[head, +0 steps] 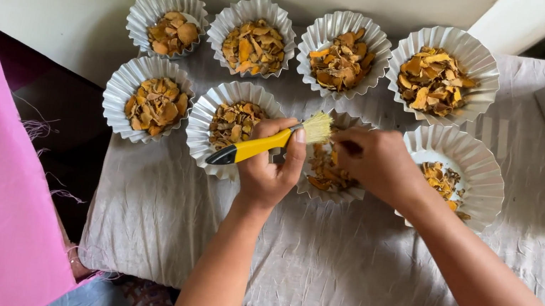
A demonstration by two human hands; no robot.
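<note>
1. Head view: eight fluted silver foil cups (167, 21) of dried orange-yellow slices sit in two rows on the wrinkled grey cloth (313, 267).
2. Left hand (271, 167) has its fingers closed round a small brush with yellow-and-black handle (252, 146), pale bristles aimed right.
3. Right hand (375, 163), fingertips pinched together, is over the third front-row cup (329, 183); whether it holds anything cannot be told.

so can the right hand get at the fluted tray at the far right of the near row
Probably yes. The right hand sits just beside that fluted tray, nothing lies between them, and the tray's top is open. The left hand holds the brush on the other side.
</note>
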